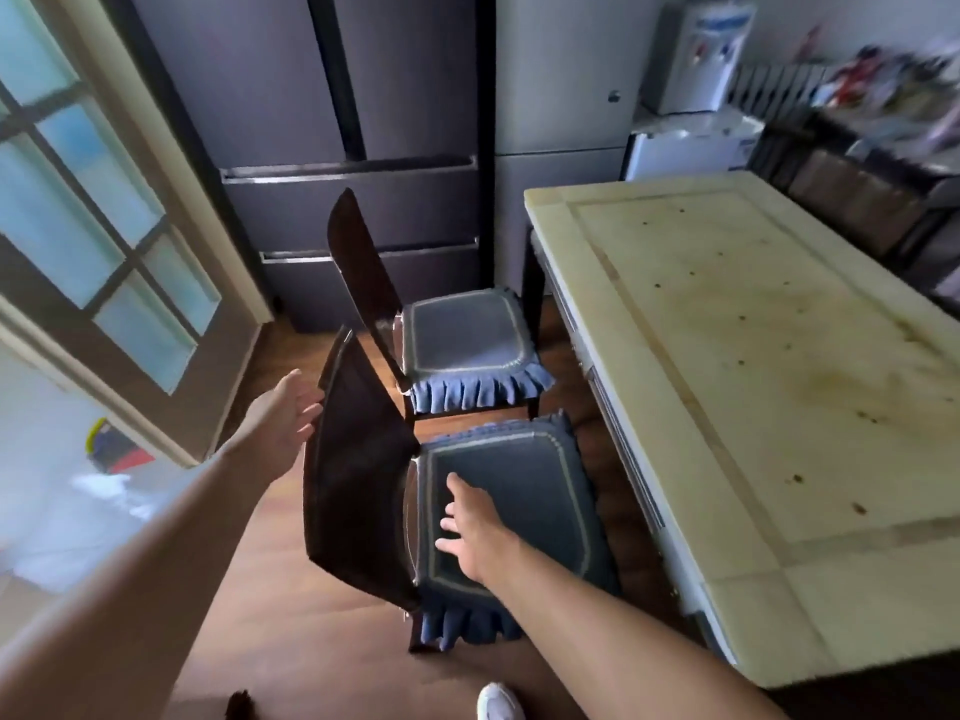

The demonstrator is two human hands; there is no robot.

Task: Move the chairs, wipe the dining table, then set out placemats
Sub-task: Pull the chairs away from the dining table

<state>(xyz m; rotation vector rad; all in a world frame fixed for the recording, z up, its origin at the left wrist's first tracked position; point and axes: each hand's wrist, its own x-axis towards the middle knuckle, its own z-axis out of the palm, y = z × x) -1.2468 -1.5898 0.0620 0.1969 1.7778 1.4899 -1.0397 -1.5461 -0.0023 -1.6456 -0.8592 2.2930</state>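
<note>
Two dark wooden chairs with blue ruffled seat cushions stand side by side along the left edge of the dining table. The near chair faces the table; my left hand is open just behind the top of its backrest, fingers spread, touching or almost touching the edge. My right hand hovers open over that chair's blue cushion. The far chair stands behind it, untouched. The cream tabletop shows brown stains and small crumbs. No placemats or cloth are in view.
A dark refrigerator stands behind the chairs. A glass-paned door is on the left. Beyond the table sit a white water dispenser and cluttered shelves. Wooden floor lies to the left of the chairs.
</note>
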